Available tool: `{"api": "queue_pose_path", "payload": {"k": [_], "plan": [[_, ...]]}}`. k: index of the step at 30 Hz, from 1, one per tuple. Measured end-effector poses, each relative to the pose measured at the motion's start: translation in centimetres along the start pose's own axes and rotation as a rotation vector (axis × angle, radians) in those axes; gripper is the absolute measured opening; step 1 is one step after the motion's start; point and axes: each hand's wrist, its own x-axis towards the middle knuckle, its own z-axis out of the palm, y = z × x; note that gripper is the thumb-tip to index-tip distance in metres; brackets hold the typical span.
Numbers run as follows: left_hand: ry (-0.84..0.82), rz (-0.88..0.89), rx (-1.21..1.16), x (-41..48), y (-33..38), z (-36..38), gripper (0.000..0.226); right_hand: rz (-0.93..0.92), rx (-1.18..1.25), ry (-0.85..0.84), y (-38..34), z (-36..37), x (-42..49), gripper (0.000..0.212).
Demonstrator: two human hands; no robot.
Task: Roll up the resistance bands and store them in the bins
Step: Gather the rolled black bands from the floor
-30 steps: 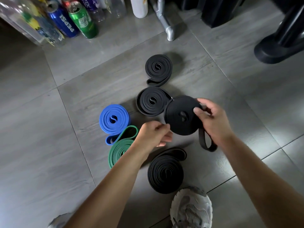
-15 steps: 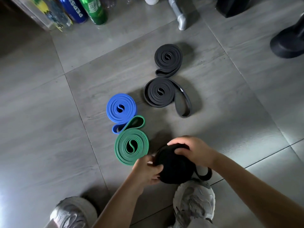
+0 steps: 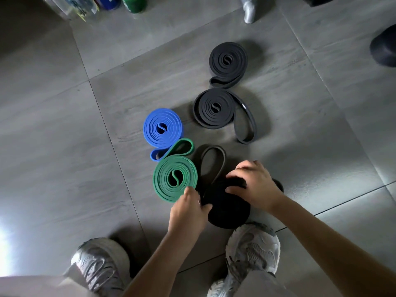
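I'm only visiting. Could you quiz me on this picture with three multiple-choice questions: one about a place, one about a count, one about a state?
1. Where is the green roll?
A. In a bin.
B. Between the blue roll and the left hand.
C. On a chair.

2. How many rolls are not black?
A. One.
B. Two.
C. Four.

3. What are the hands doing?
A. Hanging idle.
B. Clapping.
C. Both holding a black roll.

Answers:
1 B, since the blue roll lies just beyond it and the left hand just nearer.
2 B, only the blue and the green.
3 C, the right hand curls over its top and the left pinches its edge.
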Motion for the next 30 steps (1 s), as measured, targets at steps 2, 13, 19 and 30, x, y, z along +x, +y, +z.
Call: {"api": "queue_pose_path", "payload": {"k": [2,13,19,30], "plan": [[0.062,0.06,-0.022,1.0,0.9,-1.4,0.029,0.007,0.076,-0.006,0.1,-0.8,0.4,0.041],[0.135,0.113,-0.347,14.5,9.3,-7.7,0.01,0.357,0.258,0.283,1.5,-7.3,11.1,0.045],[0.008,-0.05,-0.37,18.5,11.0,-7.5,0.039,0.483,0.105,0.32,1.4,-7.4,13.9,0.05],[-0.058,-0.033,-0.53,19.0,11.3,-7.5,0.053,0.374,0.24,0.235,-0.2,-6.3,15.9,0.038]]}}
